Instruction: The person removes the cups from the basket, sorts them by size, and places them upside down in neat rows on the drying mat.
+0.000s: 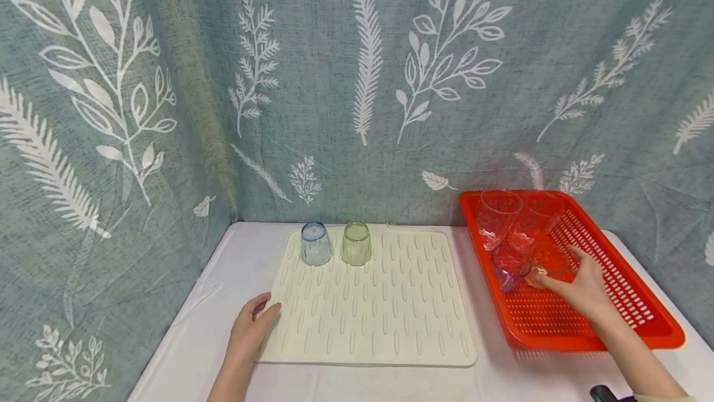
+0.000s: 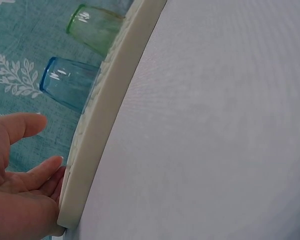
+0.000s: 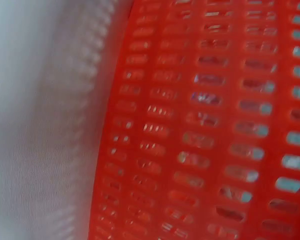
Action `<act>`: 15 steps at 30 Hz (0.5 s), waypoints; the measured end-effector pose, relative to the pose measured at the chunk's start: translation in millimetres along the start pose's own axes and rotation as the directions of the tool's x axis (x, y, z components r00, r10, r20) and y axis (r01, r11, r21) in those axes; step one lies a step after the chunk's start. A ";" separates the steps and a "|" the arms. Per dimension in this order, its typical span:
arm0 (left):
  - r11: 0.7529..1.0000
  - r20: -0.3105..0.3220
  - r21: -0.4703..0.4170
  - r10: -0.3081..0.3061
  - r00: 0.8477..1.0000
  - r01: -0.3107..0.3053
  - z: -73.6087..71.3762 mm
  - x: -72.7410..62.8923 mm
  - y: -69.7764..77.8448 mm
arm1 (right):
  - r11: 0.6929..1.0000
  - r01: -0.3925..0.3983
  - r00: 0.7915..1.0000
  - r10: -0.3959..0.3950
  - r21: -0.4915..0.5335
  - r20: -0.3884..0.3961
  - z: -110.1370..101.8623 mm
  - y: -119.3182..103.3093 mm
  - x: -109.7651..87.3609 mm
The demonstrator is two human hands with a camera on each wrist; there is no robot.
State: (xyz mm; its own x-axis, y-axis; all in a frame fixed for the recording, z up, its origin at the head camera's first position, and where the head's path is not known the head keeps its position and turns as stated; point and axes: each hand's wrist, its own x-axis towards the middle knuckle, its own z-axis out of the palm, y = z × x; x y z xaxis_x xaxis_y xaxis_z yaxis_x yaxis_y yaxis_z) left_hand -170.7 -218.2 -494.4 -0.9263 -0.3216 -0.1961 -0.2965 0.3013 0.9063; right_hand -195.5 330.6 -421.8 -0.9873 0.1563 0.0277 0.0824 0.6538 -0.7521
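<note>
Upside down on the cream ribbed drying mat (image 1: 390,321) stand a blue glass (image 1: 316,246) and a green glass (image 1: 356,246), side by side near its back edge. My left hand (image 1: 248,327) rests at the mat's left edge, fingers relaxed and holding nothing. Inside the red basket (image 1: 510,321), my right hand (image 1: 582,290) grips a yellowish clear glass (image 1: 537,277), thumb and fingers on opposite sides. Left of it sits a purple glass (image 1: 509,272). The right wrist view shows only the basket's slotted wall (image 3: 190,125), with that hand out of sight.
Two larger clear glasses, one on the left (image 1: 498,222) and one on the right (image 1: 535,219), stand at the basket's back. A white cloth (image 1: 184,340) covers the table. A patterned green curtain (image 1: 312,80) hangs behind and at the sides.
</note>
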 end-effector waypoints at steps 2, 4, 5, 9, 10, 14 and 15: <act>1.000 0.003 -0.004 -0.004 1.000 0.004 0.1 -0.1 -0.1 | 0.999 -0.031 0.999 0.030 0.009 0.031 -1.9 3.3 3.6; 1.000 0.003 -0.008 -0.009 1.000 0.010 0.2 -0.1 -0.4 | 0.999 -0.049 0.997 0.048 0.013 0.065 -3.4 6.6 7.4; 1.000 0.002 -0.008 -0.009 1.000 0.009 0.3 0.0 -0.6 | 0.998 -0.052 0.996 0.050 0.020 0.080 -3.9 8.2 9.5; 1.000 -0.008 -0.005 -0.008 1.000 0.008 0.8 0.4 -0.8 | 0.998 -0.055 0.991 0.050 0.033 0.123 -4.6 13.7 16.1; 1.000 -0.010 -0.004 -0.004 1.000 0.004 1.0 0.6 -0.8 | 0.998 -0.055 0.990 0.050 0.034 0.128 -4.6 14.6 17.1; 1.000 -0.014 0.002 -0.003 1.000 0.003 1.6 0.7 -0.1 | 0.998 -0.055 0.989 0.049 0.044 0.137 -4.3 17.8 20.1; 1.000 -0.015 0.004 0.000 1.000 0.000 1.9 0.9 0.0 | 0.998 -0.053 0.989 0.046 0.045 0.139 -4.1 18.6 20.5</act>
State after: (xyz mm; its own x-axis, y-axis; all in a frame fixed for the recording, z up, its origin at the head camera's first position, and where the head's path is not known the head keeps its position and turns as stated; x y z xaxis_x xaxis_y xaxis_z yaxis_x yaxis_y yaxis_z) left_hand -172.0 -216.8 -495.3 -0.9228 -0.3350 -0.1904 -0.2973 0.3049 0.9048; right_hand -213.7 349.0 -432.5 -0.9917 0.0820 -0.0986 0.1282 0.6109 -0.7813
